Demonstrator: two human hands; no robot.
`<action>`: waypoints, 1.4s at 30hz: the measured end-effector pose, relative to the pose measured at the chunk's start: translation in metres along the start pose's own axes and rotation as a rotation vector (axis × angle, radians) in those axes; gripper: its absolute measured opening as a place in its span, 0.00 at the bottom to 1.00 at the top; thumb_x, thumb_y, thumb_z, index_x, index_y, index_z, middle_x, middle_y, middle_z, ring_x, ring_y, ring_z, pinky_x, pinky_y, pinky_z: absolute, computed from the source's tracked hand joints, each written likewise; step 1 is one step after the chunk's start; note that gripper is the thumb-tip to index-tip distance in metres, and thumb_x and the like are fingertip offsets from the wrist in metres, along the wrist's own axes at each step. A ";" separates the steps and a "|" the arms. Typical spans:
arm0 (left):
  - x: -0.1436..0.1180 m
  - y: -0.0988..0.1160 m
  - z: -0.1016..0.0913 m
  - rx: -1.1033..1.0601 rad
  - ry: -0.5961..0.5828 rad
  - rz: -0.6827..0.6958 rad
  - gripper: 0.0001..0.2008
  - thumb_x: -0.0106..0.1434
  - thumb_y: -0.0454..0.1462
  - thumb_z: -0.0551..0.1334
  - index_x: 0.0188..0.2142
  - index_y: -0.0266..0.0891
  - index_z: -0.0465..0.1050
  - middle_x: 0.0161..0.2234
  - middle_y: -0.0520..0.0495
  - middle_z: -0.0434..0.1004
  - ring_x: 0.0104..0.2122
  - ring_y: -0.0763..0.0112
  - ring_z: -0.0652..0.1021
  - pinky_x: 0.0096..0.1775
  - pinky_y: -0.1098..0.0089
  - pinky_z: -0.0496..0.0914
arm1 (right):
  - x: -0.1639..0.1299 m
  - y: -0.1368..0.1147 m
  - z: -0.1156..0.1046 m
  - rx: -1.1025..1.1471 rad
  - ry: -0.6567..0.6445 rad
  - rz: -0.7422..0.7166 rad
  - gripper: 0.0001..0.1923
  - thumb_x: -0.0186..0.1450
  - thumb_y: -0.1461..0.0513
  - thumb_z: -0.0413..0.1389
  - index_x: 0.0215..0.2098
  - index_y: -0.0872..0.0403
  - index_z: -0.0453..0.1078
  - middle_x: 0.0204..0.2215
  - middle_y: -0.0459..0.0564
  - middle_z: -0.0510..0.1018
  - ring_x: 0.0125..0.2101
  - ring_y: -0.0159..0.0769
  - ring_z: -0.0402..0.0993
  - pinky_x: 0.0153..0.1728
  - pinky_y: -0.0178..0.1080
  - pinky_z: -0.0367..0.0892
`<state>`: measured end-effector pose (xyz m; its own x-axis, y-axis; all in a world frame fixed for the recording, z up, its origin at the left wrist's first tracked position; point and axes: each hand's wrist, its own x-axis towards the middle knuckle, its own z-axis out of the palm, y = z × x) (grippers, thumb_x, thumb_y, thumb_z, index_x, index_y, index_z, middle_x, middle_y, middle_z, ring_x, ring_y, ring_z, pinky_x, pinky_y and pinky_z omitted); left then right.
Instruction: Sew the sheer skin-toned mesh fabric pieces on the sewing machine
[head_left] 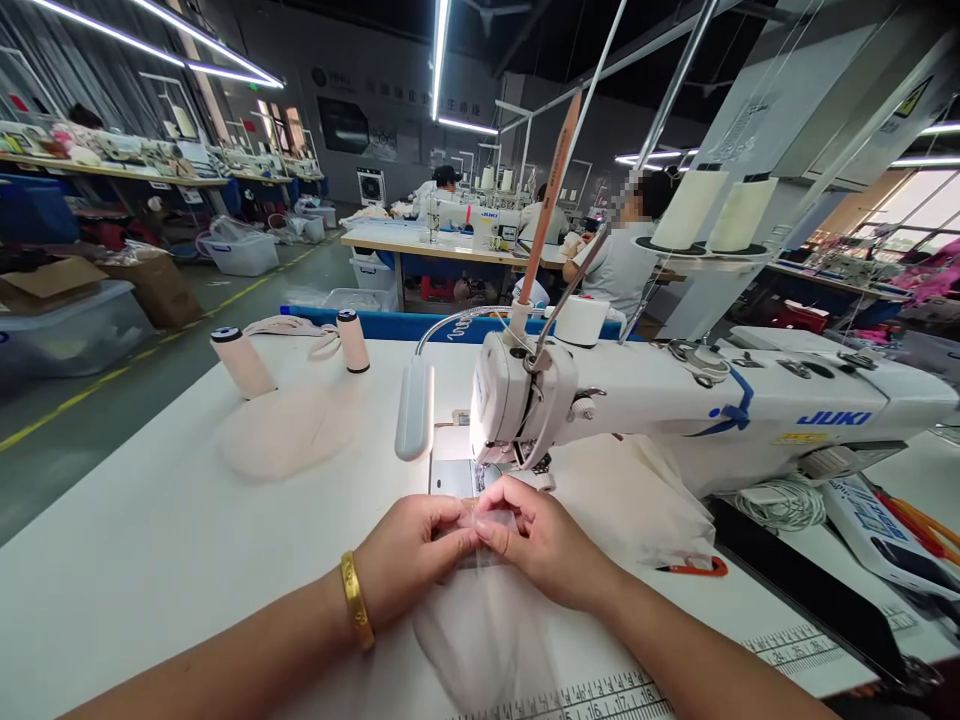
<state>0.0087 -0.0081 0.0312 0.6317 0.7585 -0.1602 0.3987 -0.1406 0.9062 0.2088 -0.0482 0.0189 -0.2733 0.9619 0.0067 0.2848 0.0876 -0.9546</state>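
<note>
Both of my hands pinch a piece of sheer pale fabric (484,620) just in front of the sewing machine's needle area. My left hand (412,545), with a gold bangle (356,600) at the wrist, grips it between thumb and forefinger. Close beside it, my right hand (551,545) holds the same fabric, fingers curled and thumb on top. The cloth hangs down toward me over the table edge ruler (615,697). Behind my fingertips stands the white sewing machine (525,390), its presser foot (481,478) partly hidden by my right hand.
Left on the white table (150,540) lie sheer fabric pieces (289,435) and two thread spools (244,365). To the right are more fabric (630,495), orange-handled snips (697,566), a black phone-like slab (806,585) and a coiled cable (780,503). A co-worker (630,250) sits beyond.
</note>
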 end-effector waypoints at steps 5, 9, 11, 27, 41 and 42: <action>0.000 -0.002 0.006 0.004 0.137 0.060 0.17 0.64 0.51 0.61 0.30 0.41 0.73 0.28 0.51 0.72 0.29 0.67 0.70 0.32 0.70 0.64 | 0.000 -0.002 0.003 -0.094 0.065 -0.010 0.09 0.71 0.56 0.55 0.35 0.51 0.68 0.32 0.45 0.74 0.31 0.35 0.66 0.32 0.37 0.59; -0.001 -0.003 0.009 -0.002 0.236 0.073 0.15 0.63 0.50 0.63 0.31 0.41 0.73 0.32 0.48 0.76 0.32 0.64 0.74 0.33 0.68 0.68 | -0.001 -0.001 0.004 -0.109 0.092 -0.026 0.08 0.70 0.56 0.55 0.34 0.50 0.67 0.29 0.43 0.73 0.30 0.35 0.65 0.30 0.36 0.58; 0.000 -0.004 0.010 -0.029 0.239 0.065 0.16 0.62 0.51 0.64 0.30 0.41 0.73 0.31 0.47 0.76 0.31 0.64 0.74 0.33 0.68 0.68 | -0.002 -0.002 0.004 -0.116 0.096 -0.038 0.07 0.70 0.57 0.56 0.34 0.50 0.67 0.28 0.43 0.72 0.29 0.34 0.65 0.30 0.36 0.58; -0.001 -0.009 0.010 -0.080 0.229 0.046 0.16 0.64 0.51 0.64 0.34 0.41 0.78 0.31 0.47 0.78 0.32 0.63 0.76 0.35 0.67 0.70 | -0.004 -0.004 0.004 -0.155 0.130 -0.052 0.08 0.71 0.55 0.55 0.36 0.50 0.68 0.30 0.43 0.74 0.31 0.35 0.66 0.31 0.37 0.58; -0.001 -0.005 0.017 -0.158 0.264 0.051 0.11 0.60 0.45 0.65 0.35 0.41 0.70 0.25 0.55 0.69 0.25 0.73 0.67 0.27 0.73 0.64 | -0.007 -0.001 0.007 -0.131 0.171 -0.087 0.07 0.69 0.58 0.56 0.34 0.51 0.69 0.28 0.43 0.75 0.28 0.33 0.66 0.30 0.35 0.61; -0.001 -0.004 0.017 -0.160 0.259 0.052 0.11 0.60 0.45 0.65 0.35 0.41 0.70 0.26 0.54 0.70 0.26 0.72 0.68 0.27 0.73 0.64 | -0.007 -0.001 0.007 -0.131 0.171 -0.089 0.07 0.69 0.58 0.56 0.34 0.51 0.69 0.28 0.43 0.75 0.28 0.33 0.66 0.30 0.35 0.61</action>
<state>0.0177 -0.0185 0.0209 0.4500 0.8926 -0.0258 0.2472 -0.0967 0.9641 0.2037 -0.0568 0.0178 -0.1462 0.9778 0.1499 0.3866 0.1960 -0.9012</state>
